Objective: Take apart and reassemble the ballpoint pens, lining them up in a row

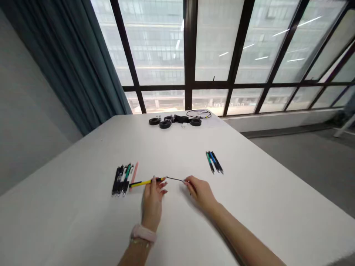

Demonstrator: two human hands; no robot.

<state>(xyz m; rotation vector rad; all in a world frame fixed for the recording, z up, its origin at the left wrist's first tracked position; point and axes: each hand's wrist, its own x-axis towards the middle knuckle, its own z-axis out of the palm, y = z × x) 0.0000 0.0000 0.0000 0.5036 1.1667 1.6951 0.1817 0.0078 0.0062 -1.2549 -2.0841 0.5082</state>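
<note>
Fingers of both hands pinch: my left hand (152, 201) holds the yellow pen barrel (144, 182), my right hand (200, 191) grips the thin refill (174, 178) at its tip, kept in line above the white worktop (249, 207); pen rows (122, 179) (214, 162) lie sorted either side, windows (216, 44) beyond

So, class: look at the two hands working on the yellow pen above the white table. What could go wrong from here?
1. The thin dark refill spans between the yellow pen in the left hand and the right hand; held only at its ends, it could bend or slip.
2. Both hands work close to the row of pens; the left hand might knock them out of line.
</note>
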